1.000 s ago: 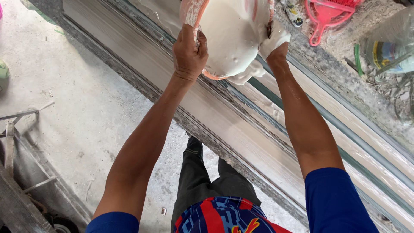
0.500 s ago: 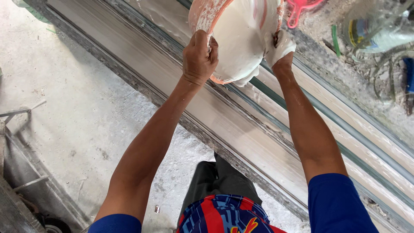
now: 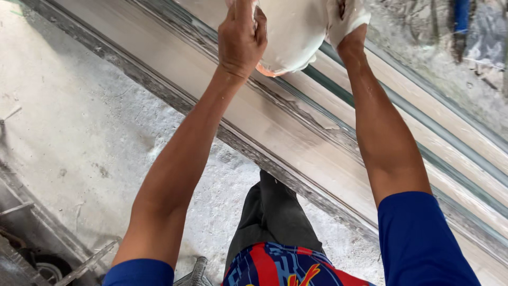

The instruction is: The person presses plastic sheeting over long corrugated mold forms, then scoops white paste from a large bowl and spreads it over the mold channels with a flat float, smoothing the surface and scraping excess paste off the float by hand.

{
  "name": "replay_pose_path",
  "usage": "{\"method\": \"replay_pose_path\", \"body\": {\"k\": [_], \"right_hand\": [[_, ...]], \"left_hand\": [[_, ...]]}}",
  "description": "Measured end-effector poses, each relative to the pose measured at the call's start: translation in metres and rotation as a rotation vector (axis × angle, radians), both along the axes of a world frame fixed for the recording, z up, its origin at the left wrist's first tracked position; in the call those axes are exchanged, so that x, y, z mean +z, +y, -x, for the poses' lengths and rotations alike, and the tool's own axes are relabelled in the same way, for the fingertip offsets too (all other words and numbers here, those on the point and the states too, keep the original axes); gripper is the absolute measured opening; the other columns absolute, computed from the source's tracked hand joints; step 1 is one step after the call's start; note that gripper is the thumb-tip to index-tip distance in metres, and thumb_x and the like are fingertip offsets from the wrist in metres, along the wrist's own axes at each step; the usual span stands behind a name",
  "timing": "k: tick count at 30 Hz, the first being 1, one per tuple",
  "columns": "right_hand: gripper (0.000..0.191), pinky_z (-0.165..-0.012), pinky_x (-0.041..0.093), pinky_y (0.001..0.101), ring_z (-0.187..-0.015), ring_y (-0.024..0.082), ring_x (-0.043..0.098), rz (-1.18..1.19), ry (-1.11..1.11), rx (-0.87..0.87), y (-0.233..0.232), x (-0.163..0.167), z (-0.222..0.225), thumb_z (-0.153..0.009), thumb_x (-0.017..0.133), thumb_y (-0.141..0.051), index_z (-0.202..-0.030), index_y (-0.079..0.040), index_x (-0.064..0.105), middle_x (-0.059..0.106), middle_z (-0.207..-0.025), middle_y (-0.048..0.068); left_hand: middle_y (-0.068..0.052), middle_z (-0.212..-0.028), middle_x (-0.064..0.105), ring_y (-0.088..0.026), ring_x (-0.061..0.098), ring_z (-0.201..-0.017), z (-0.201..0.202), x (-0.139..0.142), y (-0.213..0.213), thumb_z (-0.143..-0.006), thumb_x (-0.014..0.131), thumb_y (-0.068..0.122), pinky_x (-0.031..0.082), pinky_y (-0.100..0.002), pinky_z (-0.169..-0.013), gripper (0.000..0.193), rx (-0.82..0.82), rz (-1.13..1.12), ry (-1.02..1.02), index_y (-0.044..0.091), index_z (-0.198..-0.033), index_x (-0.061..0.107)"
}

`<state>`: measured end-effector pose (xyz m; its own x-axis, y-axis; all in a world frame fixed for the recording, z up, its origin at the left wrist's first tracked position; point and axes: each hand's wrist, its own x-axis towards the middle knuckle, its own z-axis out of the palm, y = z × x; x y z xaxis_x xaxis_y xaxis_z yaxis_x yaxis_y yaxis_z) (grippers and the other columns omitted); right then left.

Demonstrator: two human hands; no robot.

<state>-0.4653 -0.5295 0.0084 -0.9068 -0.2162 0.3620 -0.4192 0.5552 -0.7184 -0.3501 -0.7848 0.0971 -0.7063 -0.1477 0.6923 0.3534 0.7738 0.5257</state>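
Both my arms reach up to a plaster-coated bucket [image 3: 290, 37] at the top edge of the head view. My left hand [image 3: 241, 37] is closed on the bucket's left rim. My right hand [image 3: 344, 18], smeared white with plaster, grips its right side. The bucket is tilted over a long metal mould [image 3: 296, 132] that runs diagonally from top left to bottom right. White plaster fills the bucket's visible face; its upper part is cut off by the frame.
A grey, plaster-dusted concrete floor [image 3: 79, 127] lies to the left. Parallel metal rails and a glass-like strip [image 3: 423, 127] run along the right. Metal bars and a small wheel [image 3: 47, 265] sit at the bottom left. My dark trouser leg [image 3: 270, 217] stands below.
The bucket and both hands have shifted up and toward the top edge of view. The red tool and clear container at the top right are gone from view.
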Motion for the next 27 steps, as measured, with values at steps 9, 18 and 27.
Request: {"method": "replay_pose_path", "body": {"k": [9,18,27], "right_hand": [[0.033,-0.046,0.046,0.0333,-0.053,0.017,0.057,0.061,-0.009,-0.032,0.121,0.026,-0.057,-0.112,0.068,-0.019,-0.088,0.000,0.057,0.060,-0.067,0.007],[0.038,-0.048,0.042,0.0381,-0.052,0.020,0.051,-0.049,0.078,-0.077,0.285,-0.001,-0.096,-0.109,0.071,-0.021,-0.081,0.000,0.055,0.057,-0.063,0.010],[0.039,-0.054,0.047,0.0390,-0.054,0.021,0.057,0.025,-0.120,-0.176,0.451,0.025,-0.157,-0.107,0.069,-0.025,-0.082,0.001,0.054,0.059,-0.064,0.012]], "left_hand": [[-0.012,-0.083,0.060,-0.031,0.065,-0.066,-0.047,0.013,0.138,-0.090,0.070,-0.001,0.055,-0.039,-0.059,0.026,-0.036,0.006,-0.037,0.005,-0.095,0.045],[-0.009,-0.081,0.058,-0.022,0.064,-0.062,-0.096,0.018,0.295,-0.096,0.069,-0.004,0.055,-0.033,-0.056,0.026,-0.050,0.028,-0.075,0.005,-0.095,0.044],[-0.013,-0.081,0.056,-0.031,0.062,-0.066,-0.150,0.040,0.470,-0.091,0.068,-0.002,0.054,-0.040,-0.059,0.022,-0.051,0.031,-0.052,0.004,-0.095,0.047]]}}
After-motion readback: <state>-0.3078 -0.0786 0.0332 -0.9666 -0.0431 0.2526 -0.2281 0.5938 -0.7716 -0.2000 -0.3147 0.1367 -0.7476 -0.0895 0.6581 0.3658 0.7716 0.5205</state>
